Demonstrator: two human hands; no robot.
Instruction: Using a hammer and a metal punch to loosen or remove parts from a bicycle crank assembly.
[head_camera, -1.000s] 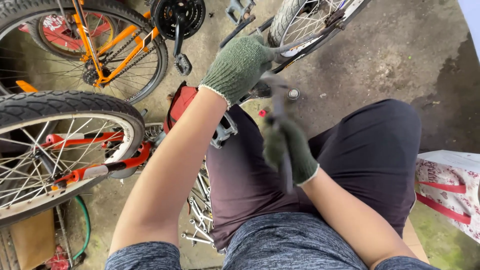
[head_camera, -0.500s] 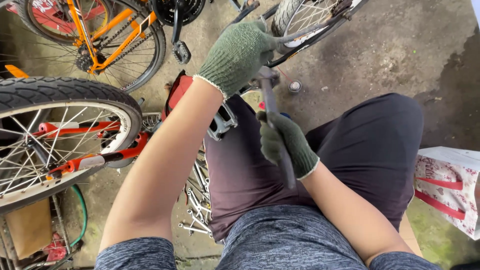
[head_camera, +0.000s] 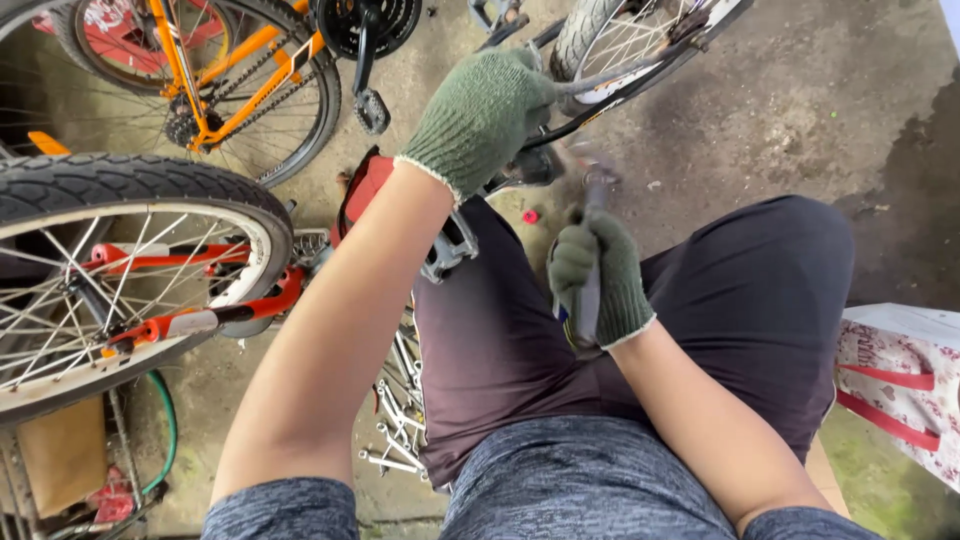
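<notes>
The floor (head_camera: 800, 110) is rough grey concrete, stained dark toward the right edge and scattered with small debris, including a little red cap (head_camera: 530, 216) lying just beyond the person's knee. Bicycles crowd the space: an orange-framed bicycle (head_camera: 200, 70) stands at upper left with its black chainring and pedal showing, a red-framed wheel (head_camera: 110, 270) with a knobbly black tyre fills the left side, and another wheel (head_camera: 640, 40) lies at the top. A row of spanners (head_camera: 400, 420) rests on the floor beside the person's thigh, and a flowered bag (head_camera: 900, 370) with red straps stands at the right.

The left hand (head_camera: 480, 115), in a green knit glove, is closed around a dark frame tube (head_camera: 610, 100) of the upper bicycle. The right hand (head_camera: 600, 275), gloved likewise, is clenched around the handle of a grey metal tool (head_camera: 590, 250) held upright above the lap, near the frame tube.

The tool's head is blurred, so its kind cannot be told. The glove hides what the left palm touches, and every bicycle is cut off by the picture's edges.
</notes>
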